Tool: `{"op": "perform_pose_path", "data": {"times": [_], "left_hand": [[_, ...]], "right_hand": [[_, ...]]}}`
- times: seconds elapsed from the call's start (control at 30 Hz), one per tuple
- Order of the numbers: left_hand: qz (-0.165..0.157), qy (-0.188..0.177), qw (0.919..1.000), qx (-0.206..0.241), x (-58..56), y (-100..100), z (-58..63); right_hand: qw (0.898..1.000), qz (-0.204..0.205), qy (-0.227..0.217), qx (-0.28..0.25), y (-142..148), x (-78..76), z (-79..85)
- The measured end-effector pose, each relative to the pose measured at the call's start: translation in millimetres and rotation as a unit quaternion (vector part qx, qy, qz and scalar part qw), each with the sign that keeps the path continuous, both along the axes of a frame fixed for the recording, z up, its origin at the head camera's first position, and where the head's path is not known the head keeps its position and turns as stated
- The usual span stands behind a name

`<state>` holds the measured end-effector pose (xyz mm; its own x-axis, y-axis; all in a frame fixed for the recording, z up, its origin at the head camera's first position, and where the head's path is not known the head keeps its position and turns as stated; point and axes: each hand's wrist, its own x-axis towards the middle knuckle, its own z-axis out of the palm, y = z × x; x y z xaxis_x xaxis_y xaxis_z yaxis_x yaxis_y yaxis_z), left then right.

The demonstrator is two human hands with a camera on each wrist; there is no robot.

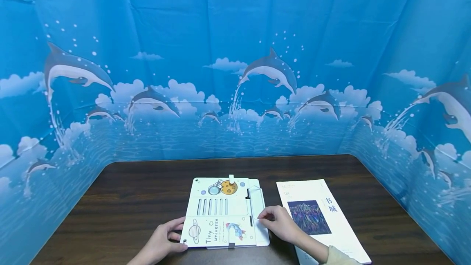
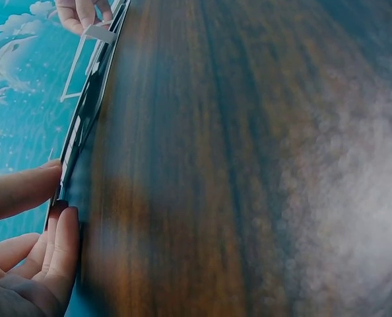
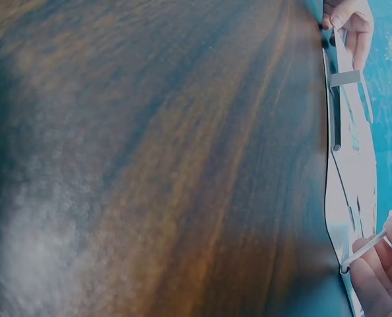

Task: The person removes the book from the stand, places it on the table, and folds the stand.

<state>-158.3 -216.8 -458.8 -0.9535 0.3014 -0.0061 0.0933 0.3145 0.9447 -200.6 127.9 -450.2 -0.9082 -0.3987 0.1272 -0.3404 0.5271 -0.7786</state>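
Observation:
A white book stand (image 1: 238, 206) printed with planets, an astronaut and "Tiny universe" lies on the table in the head view. My left hand (image 1: 165, 236) holds its near left edge, thumb above and fingers below, as the left wrist view also shows. On the right side of the stand, my right hand (image 1: 279, 222) pinches a thin white wire support (image 3: 366, 248) between thumb and fingers. That wire slants up from the stand's edge in the right wrist view. A white clip (image 1: 231, 179) sits at the top edge and a grey clip (image 1: 231, 245) at the bottom.
A white magazine (image 1: 349, 226) with a dark picture on its cover lies to the right, partly under the right forearm. Dark wood table (image 1: 140, 199) surrounds both things. A blue dolphin-print curtain (image 1: 235, 23) hangs behind the table and along its sides.

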Motion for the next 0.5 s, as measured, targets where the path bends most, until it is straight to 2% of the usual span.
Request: {"op": "perform_pose_path", "data": {"times": [0.2,0.5], "left_hand": [[0.003,-0.008,0.9999,-0.009,0.5,0.0,-1.7],[0.0,-0.001,1.0,-0.007,-0.9,-1.2,-1.1]], "right_hand": [[1.0,0.009,0.002,-0.006,2.9,-0.4,-2.0],[0.999,0.028,0.03,0.005,1.5,-5.3,-1.2]]}}
